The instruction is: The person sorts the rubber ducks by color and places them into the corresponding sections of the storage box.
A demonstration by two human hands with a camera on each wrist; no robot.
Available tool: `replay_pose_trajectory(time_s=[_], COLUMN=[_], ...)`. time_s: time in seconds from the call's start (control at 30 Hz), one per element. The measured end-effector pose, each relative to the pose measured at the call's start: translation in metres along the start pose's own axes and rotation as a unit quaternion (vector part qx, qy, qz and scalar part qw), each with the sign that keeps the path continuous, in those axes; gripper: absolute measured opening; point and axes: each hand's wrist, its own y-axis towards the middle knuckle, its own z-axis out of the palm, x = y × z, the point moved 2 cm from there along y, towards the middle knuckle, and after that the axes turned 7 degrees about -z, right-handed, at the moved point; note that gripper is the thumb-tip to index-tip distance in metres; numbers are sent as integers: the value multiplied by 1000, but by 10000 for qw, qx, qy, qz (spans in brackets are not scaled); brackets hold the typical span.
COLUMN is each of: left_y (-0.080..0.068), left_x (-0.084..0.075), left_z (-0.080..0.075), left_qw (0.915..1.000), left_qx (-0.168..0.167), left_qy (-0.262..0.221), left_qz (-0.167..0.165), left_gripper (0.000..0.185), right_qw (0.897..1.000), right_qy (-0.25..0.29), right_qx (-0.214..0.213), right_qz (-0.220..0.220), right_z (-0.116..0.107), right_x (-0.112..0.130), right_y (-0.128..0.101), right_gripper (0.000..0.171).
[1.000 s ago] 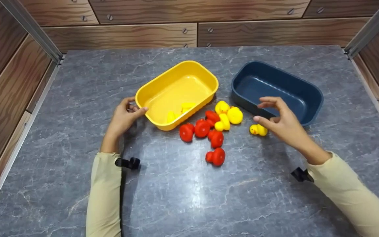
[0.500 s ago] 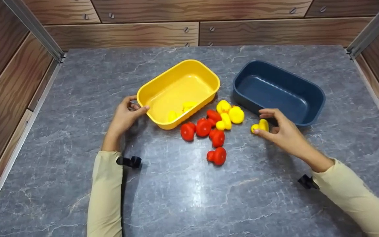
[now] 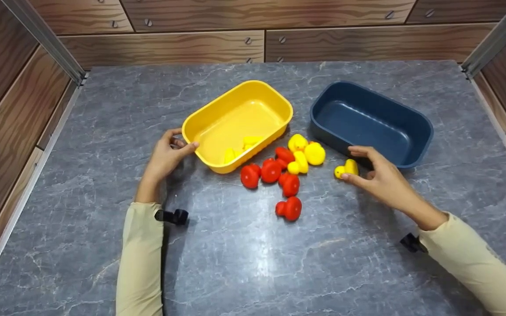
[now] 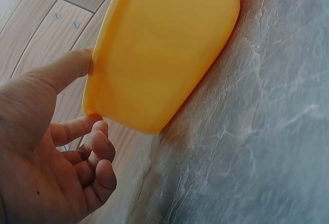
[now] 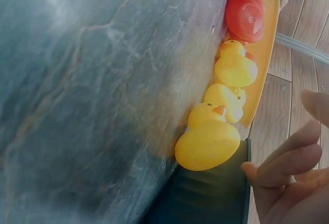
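Pinching the yellow tub (image 3: 235, 116) with the left hand (image 3: 166, 156), likely for steadiness; holding the empty right hand (image 3: 380, 177) parted over 1 duck (image 3: 350, 167), seemingly sized to fit (lying just beside the blue tub (image 3: 367, 123)).

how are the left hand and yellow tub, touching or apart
Touching. In the left wrist view, the left hand has its thumb against the yellow tub.

Grey marbled tabletop (image 3: 235, 263): yellow tub (image 3: 231, 125), navy tub (image 3: 367, 125), red toys (image 3: 271, 171), yellow ducks (image 3: 315, 154).
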Motion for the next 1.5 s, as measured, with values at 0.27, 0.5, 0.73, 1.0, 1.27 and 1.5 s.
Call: replay_pose_trajectory(time_s=[0.27,0.5,0.73,1.0,1.27,1.5], left_y=[0,0,0,0,-2,-1], left_x=[1,1,1,1,0,0], left_z=[-1,0,1,0,-1,0], left_qw=[10000,10000,10000,10000,10000,9999], left_qx=[-20,-20,39,18,73,94], left_qy=[30,53,28,7,26,-18], left_qz=[16,-3,-54,-2,-21,-29], left_gripper=[61,61,61,61,62,62], right_qw=[9996,9979,9944,9951,9946,9932], right_qy=[-200,-441,-509,-561,-748,-943], right_qx=[169,457,827,753,680,628], right_qz=[-42,127,419,318,236,261], right_z=[3,7,10,10,12,11], right_x=[-3,-7,-11,-13,-17,-18], right_y=[-1,-2,1,1,-2,0], right_gripper=[65,70,77,72,64,58])
